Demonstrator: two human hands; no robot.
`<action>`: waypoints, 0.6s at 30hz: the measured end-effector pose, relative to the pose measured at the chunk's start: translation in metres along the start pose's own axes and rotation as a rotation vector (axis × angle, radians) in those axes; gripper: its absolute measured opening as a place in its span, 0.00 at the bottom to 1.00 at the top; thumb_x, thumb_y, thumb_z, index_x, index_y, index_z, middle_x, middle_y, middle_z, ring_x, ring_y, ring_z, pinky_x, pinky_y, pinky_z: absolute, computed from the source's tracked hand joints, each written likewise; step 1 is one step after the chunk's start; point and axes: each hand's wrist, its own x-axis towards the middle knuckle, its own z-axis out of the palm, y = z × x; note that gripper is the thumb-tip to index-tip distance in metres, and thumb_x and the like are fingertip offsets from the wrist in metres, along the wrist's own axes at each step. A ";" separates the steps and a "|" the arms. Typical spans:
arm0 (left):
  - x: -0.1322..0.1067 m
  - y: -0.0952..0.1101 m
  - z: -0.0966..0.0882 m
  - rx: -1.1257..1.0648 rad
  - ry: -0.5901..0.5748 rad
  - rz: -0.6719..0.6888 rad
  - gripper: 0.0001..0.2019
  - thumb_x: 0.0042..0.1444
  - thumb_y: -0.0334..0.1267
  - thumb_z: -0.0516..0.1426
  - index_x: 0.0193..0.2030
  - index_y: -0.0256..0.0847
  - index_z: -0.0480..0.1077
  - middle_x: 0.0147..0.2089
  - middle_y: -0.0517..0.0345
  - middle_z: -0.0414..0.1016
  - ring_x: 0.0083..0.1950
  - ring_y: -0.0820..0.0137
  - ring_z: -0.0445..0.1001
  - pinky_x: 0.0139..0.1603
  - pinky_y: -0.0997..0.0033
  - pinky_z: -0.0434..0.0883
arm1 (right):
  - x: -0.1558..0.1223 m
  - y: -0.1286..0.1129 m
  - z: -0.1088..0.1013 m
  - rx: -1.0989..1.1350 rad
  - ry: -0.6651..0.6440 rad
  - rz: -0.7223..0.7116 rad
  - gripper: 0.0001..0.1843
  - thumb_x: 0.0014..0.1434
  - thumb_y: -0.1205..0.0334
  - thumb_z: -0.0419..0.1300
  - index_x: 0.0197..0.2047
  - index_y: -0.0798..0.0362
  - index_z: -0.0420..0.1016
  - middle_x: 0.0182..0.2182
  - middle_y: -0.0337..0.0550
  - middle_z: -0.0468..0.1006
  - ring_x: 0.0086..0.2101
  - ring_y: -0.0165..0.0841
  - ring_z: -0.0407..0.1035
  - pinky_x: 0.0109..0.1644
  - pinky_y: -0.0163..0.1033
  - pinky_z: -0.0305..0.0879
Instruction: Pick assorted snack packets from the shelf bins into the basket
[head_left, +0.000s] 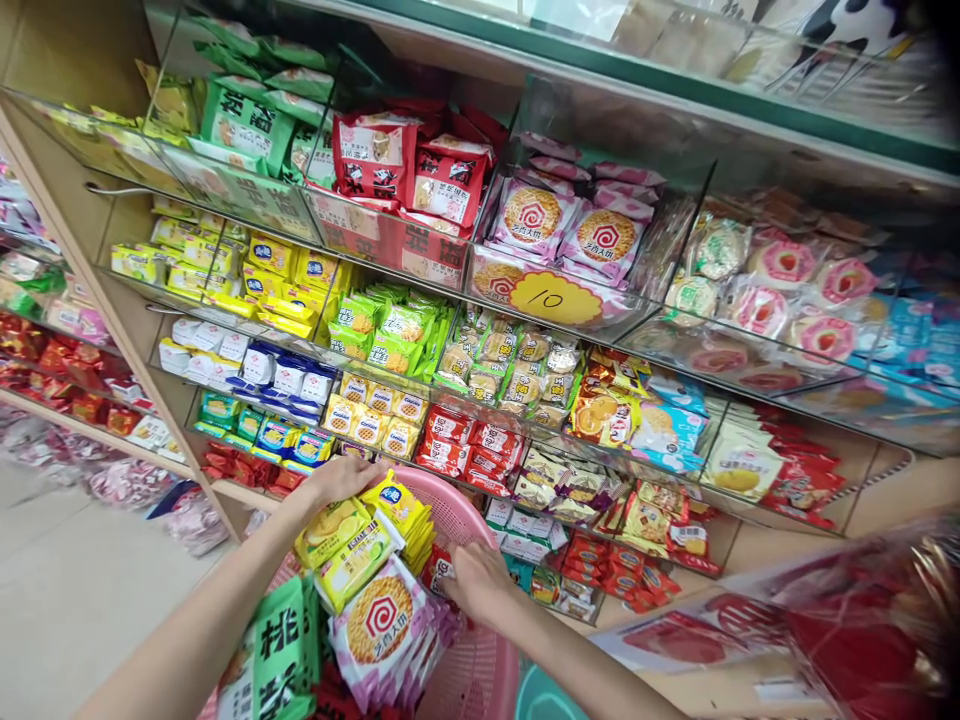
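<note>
A pink plastic basket [495, 655] is in front of me, tilted toward the shelves. My left hand [341, 482] is curled at its far left rim, just behind the yellow snack packets [349, 560]; its fingertips are partly hidden. Inside the basket, my right hand [474, 582] is closed at a small red snack packet [439, 570], near the right wall. Pink-and-white round cracker packets [386, 625] stand in a row at the middle. Green packets [281, 645] lean at the near left, with dark red packaging low between them.
Tiered shelves with clear dividers hold red packets [409, 165], cracker packs [570, 220] and cookie packets [375, 410]. A yellow price tag [556, 298] reads 10. Plastic-wrapped red goods [847, 610] jut in at right. Below the basket is a teal container [547, 695].
</note>
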 end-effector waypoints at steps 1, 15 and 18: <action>0.000 0.000 0.000 -0.005 -0.012 0.004 0.33 0.52 0.66 0.40 0.29 0.42 0.75 0.36 0.51 0.79 0.42 0.57 0.75 0.42 0.68 0.66 | 0.001 -0.001 -0.001 -0.011 -0.009 0.005 0.18 0.54 0.59 0.54 0.46 0.59 0.73 0.41 0.56 0.78 0.45 0.45 0.71 0.46 0.42 0.66; -0.006 -0.004 -0.005 -0.025 -0.016 -0.043 0.26 0.54 0.61 0.42 0.22 0.43 0.65 0.31 0.54 0.77 0.40 0.58 0.74 0.39 0.69 0.64 | 0.018 -0.010 -0.001 0.013 -0.099 -0.013 0.19 0.53 0.63 0.56 0.47 0.60 0.74 0.42 0.57 0.78 0.46 0.47 0.71 0.47 0.43 0.67; -0.007 -0.002 -0.007 -0.019 -0.006 -0.035 0.26 0.53 0.61 0.42 0.20 0.43 0.61 0.28 0.54 0.75 0.38 0.58 0.74 0.37 0.69 0.63 | 0.018 -0.011 -0.006 0.067 -0.126 -0.021 0.26 0.51 0.61 0.58 0.54 0.56 0.68 0.45 0.55 0.77 0.47 0.47 0.70 0.48 0.44 0.67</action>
